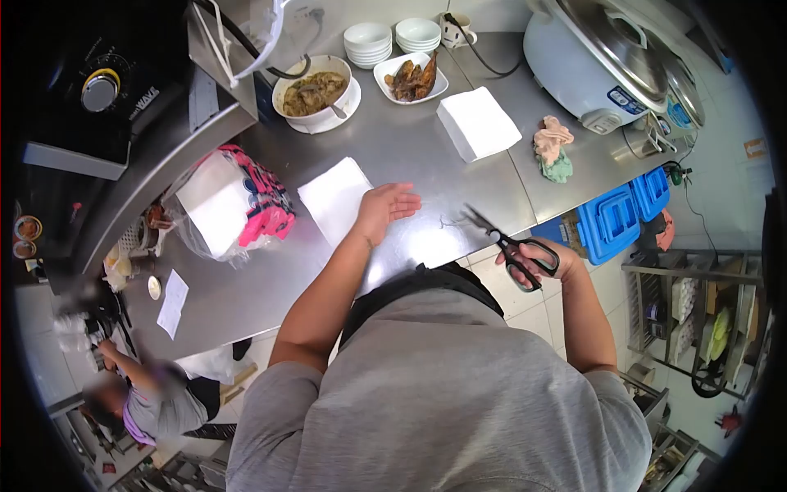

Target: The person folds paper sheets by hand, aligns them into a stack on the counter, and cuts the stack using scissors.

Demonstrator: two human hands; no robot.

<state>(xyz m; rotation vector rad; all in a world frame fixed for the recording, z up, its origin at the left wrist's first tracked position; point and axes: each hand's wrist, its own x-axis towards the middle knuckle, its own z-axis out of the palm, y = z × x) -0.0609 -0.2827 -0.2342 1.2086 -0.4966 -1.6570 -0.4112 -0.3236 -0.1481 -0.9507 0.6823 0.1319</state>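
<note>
My right hand grips a pair of black-handled scissors by the finger loops near the counter's front edge. Its blades point up and left over the steel counter, with a few dark thread-like bits beside the tips. Stretched out flat, the fingers of my left hand hold nothing. That hand is at the right edge of a stack of white paper sheets; whether it touches them I cannot tell. Farther back lies a thicker white paper stack.
Along the back stand a bowl of stew, a dish of fried pieces and stacked white bowls. A large cooker and crumpled cloths are right; a plastic-wrapped pack is left. Another person works at lower left.
</note>
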